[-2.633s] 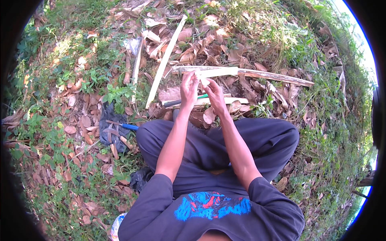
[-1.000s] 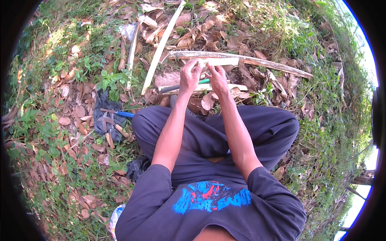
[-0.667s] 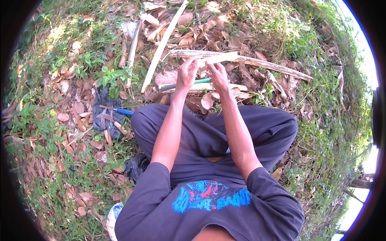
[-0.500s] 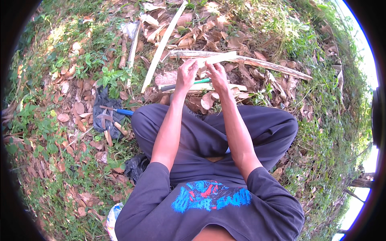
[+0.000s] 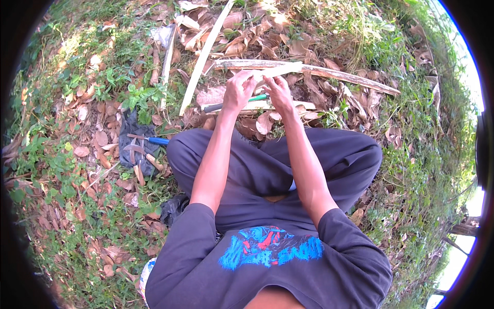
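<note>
A short pale strip of wood is held out in front of my crossed legs. My left hand is closed on its left end, the fingers pinched together. Close beside it, my right hand is closed on the strip's near side, its fingertips bent against the wood. Below and between my hands lies a tool with a green and dark grey handle, partly hidden by my left wrist. A flat pale piece of wood lies on the leaves under my right hand.
Long split wood pieces lie just beyond my hands. A long pale strip slants away at the left. By my left knee, a blue-handled tool and wooden-handled blades rest on black plastic. Dry leaves and grass surround me.
The view has shifted slightly. Both hands keep their hold on the pale strip, which is tilted a little differently, and my right fingers have moved slightly along it.
</note>
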Tool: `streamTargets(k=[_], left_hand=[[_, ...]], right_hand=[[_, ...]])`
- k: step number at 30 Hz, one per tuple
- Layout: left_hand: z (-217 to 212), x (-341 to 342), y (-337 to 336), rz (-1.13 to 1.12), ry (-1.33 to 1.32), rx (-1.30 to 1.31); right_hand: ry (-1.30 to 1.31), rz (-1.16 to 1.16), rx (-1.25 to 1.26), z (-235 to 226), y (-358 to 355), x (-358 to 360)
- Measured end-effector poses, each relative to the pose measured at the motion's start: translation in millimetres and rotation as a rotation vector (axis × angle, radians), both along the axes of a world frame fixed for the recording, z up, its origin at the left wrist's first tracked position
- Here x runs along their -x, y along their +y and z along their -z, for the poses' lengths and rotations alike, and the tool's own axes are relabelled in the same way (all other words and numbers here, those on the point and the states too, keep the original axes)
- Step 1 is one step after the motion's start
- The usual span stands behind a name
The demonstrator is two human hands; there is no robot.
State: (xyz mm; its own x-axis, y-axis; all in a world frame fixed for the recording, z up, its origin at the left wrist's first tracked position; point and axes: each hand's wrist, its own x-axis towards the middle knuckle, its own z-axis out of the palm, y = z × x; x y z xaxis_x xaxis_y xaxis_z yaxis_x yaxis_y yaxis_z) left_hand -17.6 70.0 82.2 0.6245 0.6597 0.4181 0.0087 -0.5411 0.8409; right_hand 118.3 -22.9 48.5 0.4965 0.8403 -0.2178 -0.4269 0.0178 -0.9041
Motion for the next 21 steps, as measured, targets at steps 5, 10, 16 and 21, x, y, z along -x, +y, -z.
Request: streamTargets(k=[5, 10, 16, 21], left_hand=[[-5, -1, -3, -0.065, 0.006, -0.149], [-11, -5, -12, -0.057, -0.014, -0.146], [-13, -11, -20, -0.05, -0.047, -0.252], [-12, -12, -20, -0.045, -0.007, -0.283]], right_hand=[[-0.032, 0.052, -0.047, -3, 2, 2], [-0.002, 0.1, -0.064, -3, -6, 3], [-0.44, 0.318, 0.191, -7, -36, 25], [-0.736, -0.049, 0.305, 19, -51, 102]])
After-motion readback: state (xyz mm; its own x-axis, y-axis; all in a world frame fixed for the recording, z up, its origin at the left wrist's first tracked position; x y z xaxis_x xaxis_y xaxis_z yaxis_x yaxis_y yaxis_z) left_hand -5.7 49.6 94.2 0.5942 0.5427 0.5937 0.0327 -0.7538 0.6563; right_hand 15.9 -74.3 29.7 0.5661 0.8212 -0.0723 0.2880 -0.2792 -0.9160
